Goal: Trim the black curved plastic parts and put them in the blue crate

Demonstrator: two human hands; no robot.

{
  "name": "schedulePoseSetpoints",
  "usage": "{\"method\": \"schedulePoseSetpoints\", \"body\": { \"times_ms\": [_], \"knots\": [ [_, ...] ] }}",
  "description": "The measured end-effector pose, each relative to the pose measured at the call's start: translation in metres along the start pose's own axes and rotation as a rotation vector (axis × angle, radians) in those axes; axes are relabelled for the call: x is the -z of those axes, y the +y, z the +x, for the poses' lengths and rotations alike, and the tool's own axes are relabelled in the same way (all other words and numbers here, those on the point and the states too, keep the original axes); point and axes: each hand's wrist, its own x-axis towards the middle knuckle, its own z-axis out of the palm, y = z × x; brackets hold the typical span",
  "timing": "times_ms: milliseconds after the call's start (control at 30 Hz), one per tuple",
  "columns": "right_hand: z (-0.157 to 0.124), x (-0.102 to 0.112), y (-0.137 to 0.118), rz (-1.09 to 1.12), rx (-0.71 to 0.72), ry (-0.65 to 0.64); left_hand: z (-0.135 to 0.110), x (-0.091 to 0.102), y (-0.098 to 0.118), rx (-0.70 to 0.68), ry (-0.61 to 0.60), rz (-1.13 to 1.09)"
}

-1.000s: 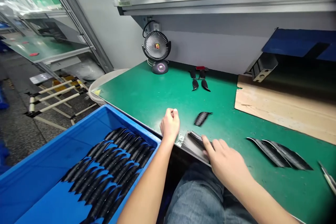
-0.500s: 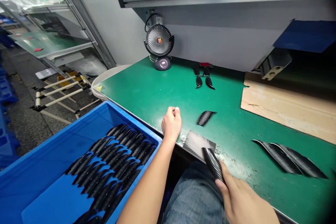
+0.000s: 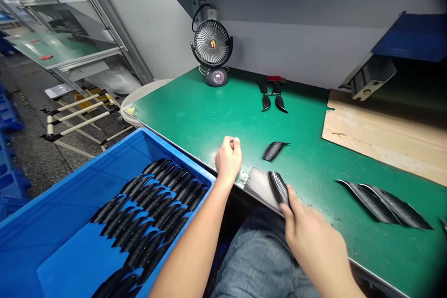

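Fingers of my right hand (image 3: pixel 314 237) are clamped on one black ribbed strip (image 3: pixel 278 187), held just over a grey sheet (image 3: pixel 259 185) at the edge of the green surface (image 3: pixel 195 116). My left hand (image 3: pixel 228 159) sits curled beside that sheet, its fingers together. One loose strip (image 3: pixel 274 150) lies at twelve o'clock, two strips (image 3: pixel 382 204) at two o'clock, two smaller strips (image 3: pixel 274 103) farther off at twelve. Blue bin (image 3: pixel 167 149) at eight o'clock holds many more, too many to count.
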Motion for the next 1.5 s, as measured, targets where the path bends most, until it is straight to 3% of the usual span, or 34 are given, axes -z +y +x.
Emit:
{"method": "schedulePoseSetpoints", "body": {
  "times_ms": [100, 267, 433, 533, 767, 900, 1067, 1200, 1367, 1500],
  "knots": [
    [-0.002, 0.0, 0.003, 0.022, 0.083, 0.066, 0.0, 0.001, 0.0, 0.001, -0.009, 0.001],
    [0.009, 0.004, 0.0, -0.028, 0.08, 0.06, -0.001, 0.002, 0.001, -0.002, -0.011, 0.01],
    [0.005, 0.001, 0.001, -0.066, 0.208, 0.162, 0.0, 0.001, 0.0, -0.009, -0.018, 0.006],
    [0.017, 0.007, -0.002, -0.11, 0.201, 0.138, 0.0, 0.001, 0.0, -0.014, -0.014, 0.011],
    [0.019, 0.014, 0.014, -0.202, 0.453, 0.232, -0.005, 0.005, -0.002, -0.055, -0.024, 0.004],
    [0.027, 0.014, 0.002, -0.211, 0.43, 0.196, -0.005, 0.006, -0.002, -0.06, -0.028, 0.016],
    [0.019, 0.011, 0.009, -0.145, 0.386, 0.275, -0.005, 0.005, -0.003, -0.063, -0.039, 0.02],
    [0.026, 0.008, -0.001, -0.102, 0.232, 0.154, -0.005, 0.005, -0.002, -0.059, -0.032, 0.037],
    [0.019, 0.004, 0.007, -0.044, 0.225, 0.171, -0.005, 0.005, -0.003, -0.068, -0.03, 0.033],
    [0.027, 0.006, 0.003, -0.03, 0.154, 0.093, -0.005, 0.004, -0.002, -0.071, -0.026, 0.035]
  ]
}}
